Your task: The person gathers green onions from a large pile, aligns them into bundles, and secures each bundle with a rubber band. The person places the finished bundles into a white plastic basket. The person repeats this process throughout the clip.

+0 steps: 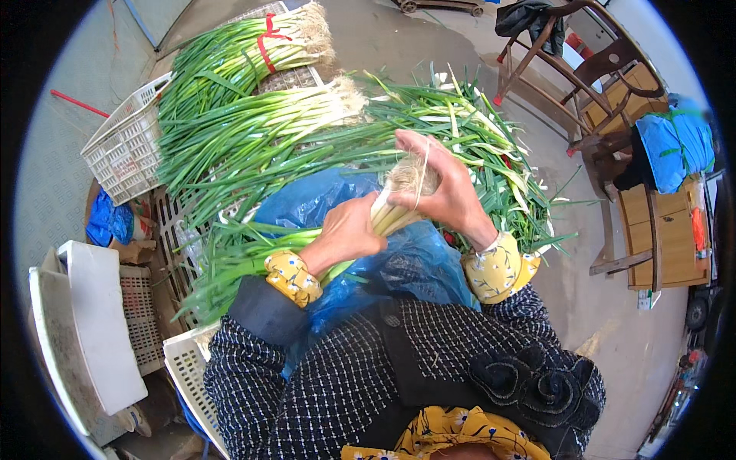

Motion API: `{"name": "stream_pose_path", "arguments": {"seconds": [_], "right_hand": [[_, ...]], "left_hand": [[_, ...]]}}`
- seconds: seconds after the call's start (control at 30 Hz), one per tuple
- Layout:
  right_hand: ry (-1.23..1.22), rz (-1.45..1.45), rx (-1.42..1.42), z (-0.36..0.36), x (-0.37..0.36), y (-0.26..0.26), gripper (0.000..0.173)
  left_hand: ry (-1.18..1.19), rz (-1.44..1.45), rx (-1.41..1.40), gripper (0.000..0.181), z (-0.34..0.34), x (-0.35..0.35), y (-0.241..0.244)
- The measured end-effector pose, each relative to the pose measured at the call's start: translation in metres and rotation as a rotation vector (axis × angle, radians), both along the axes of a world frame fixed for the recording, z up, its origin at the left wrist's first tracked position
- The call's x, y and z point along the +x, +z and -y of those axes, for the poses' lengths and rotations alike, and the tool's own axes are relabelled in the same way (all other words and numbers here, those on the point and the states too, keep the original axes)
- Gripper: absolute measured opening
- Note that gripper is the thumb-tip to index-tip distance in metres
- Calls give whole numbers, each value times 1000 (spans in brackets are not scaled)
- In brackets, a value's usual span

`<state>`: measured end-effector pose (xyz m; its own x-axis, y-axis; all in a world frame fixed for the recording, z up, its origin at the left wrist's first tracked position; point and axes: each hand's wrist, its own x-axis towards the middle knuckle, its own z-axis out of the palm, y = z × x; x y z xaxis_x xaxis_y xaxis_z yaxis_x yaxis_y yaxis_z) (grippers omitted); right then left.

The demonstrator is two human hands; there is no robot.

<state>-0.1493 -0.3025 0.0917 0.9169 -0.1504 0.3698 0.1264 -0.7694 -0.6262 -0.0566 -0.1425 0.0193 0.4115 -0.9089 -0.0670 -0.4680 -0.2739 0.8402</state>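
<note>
My left hand point(348, 227) is shut around the pale stems of a bunch of green onions point(397, 215). The bunch's leaves trail to the left under my forearm. My right hand point(445, 184) curls round the root end, with its thumb against the stems and its fingers behind the roots. A thin pale loop point(426, 167), perhaps a rubber band, runs between its thumb and fingers. Blue plastic sheeting point(425, 256) covers my lap beneath the bunch. Just beyond my hands lies a row of cleaned green onions point(259, 132), roots to the right.
A red-tied bundle point(247, 52) lies farther back, near a white plastic crate point(123, 144). Loose untrimmed onions and leaf scraps point(494, 149) are heaped on the right. White foam boxes point(98, 322) stand at left. Wooden chairs point(581, 75) and a wooden cabinet point(661, 230) are at right.
</note>
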Motion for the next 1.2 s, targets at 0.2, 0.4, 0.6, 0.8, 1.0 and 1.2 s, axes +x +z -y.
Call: {"name": "stream_pose_path", "arguments": {"seconds": [0.2,0.4,0.6,0.8,1.0,1.2], "right_hand": [[399,-337,-453,23,22,-6,65],[273,-295,-19,71,-4,-84,33],[338,-215,-280,-10,-10,-71,17],[738,12,-165,-59,-7,-1,14],[430,392,1286,-54,5,-9,35],[935,-80,412,-107,1,-14,40]], "left_hand": [[-137,192,132,39,5,-43,-6],[-122,-183,-121,46,-5,-18,22],[-23,-721,-458,90,11,40,30],[-34,-860,-352,72,-11,65,37],[-30,-831,-452,70,-18,70,45],[186,-790,-512,62,0,62,34]]}}
